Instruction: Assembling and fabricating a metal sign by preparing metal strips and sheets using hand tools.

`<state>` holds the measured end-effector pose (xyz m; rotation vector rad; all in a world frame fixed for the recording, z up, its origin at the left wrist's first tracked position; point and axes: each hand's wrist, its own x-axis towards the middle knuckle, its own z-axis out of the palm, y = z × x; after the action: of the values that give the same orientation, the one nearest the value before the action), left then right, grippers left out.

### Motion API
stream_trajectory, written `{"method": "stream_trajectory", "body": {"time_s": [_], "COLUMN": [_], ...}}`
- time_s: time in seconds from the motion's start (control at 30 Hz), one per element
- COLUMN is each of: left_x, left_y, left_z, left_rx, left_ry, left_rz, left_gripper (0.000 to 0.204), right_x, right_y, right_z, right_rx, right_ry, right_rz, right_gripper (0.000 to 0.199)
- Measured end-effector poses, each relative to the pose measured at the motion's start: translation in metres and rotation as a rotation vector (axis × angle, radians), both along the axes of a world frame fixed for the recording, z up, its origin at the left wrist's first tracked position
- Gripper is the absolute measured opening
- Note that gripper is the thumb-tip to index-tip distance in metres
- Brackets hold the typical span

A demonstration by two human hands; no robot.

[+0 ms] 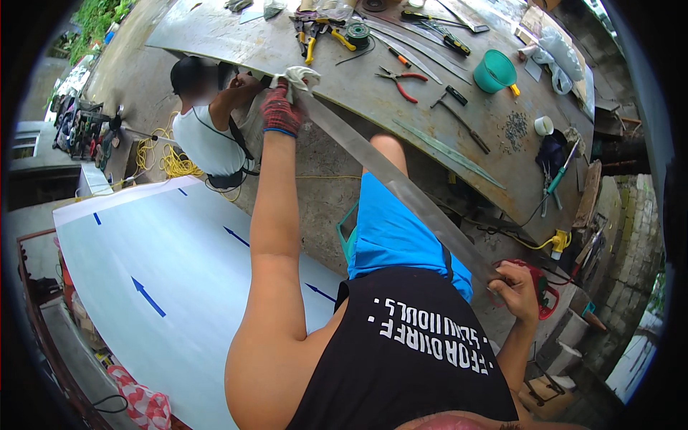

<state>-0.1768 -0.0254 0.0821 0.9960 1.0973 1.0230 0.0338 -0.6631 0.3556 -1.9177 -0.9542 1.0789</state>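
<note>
Left hand, in a red-and-black glove, was closed around a white cloth at the upper end of a long flat metal strip; exact finger contact with the metal couldn't be told. Right hand, bare, had the lower end pinched between thumb and bent fingers. Strip ran diagonally across the lap, over the blue shorts, upper end by the near edge of the metal-topped table. On the tabletop: red-handled pliers, hammer, green cup. Co-worker in a white top was left of the gloved hand, near the table edge.
</note>
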Motion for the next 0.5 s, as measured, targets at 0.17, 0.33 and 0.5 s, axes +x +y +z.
{"method": "stream_trajectory", "body": {"time_s": [0.17,0.33,0.5], "left_x": [-0.012,0.045,0.158], "left_y": [0.026,-0.017,-0.057], "left_z": [0.027,0.037,0.044], "left_rx": [-0.147,-0.222,-0.304], "left_ry": [-0.551,-0.528,-0.632], "left_rz": [0.137,-0.053,-0.299], "left_gripper": [0.032,0.031,0.022], "right_x": [0.013,0.013,0.010], "right_y": [-0.025,-0.026,-0.010], "right_z": [0.019,0.022,0.019], "right_rx": [0.120,0.243,0.306], "right_ry": [-0.013,0.001,-0.007], "right_rz": [-0.057,-0.207,-0.333], "right_gripper": [0.042,0.044,0.046]}}
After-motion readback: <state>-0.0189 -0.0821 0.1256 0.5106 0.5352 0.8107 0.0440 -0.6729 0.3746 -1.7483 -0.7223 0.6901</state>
